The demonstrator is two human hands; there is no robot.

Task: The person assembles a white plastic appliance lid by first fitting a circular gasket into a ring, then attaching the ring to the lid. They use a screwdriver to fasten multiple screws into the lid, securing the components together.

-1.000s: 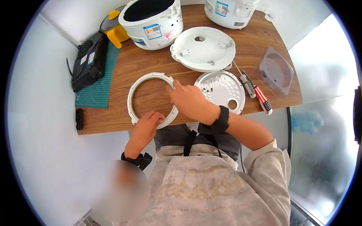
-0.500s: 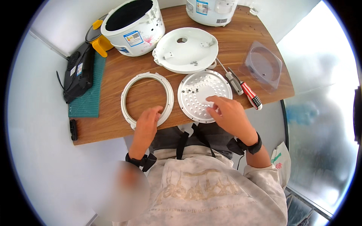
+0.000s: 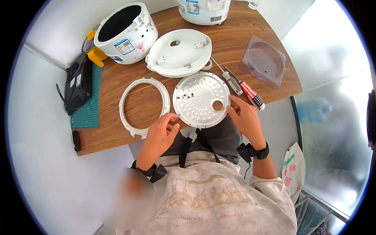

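Note:
A round silver metal plate [image 3: 196, 88] with rows of dimples and a round hole lies near the table's front edge. Several small dark screws [image 3: 184, 97] rest on its left part. My right hand [image 3: 247, 119] is at the plate's right rim, thumb and forefinger apart; whether they press on the rim I cannot tell. Close to the plate's lower left rim is my left hand [image 3: 159, 131], its fingers loosely bent and apart from the thumb, with nothing in it. Left of the plate lies a white plastic ring [image 3: 122, 103], just beyond my left hand.
Behind the plate sits a white lid [image 3: 172, 64] with small metal parts on it. Two screwdrivers, one grey [image 3: 234, 84] and one red-striped [image 3: 250, 94], lie to the right, near a clear plastic tray [image 3: 270, 58]. White cooker bodies [image 3: 137, 47] stand farther back; a green mat [image 3: 88, 113] is at left.
My right hand has drawn back from over the plate to its right rim, uncovering the hole. My left hand has moved off the ring toward the plate. The view has shifted a little.

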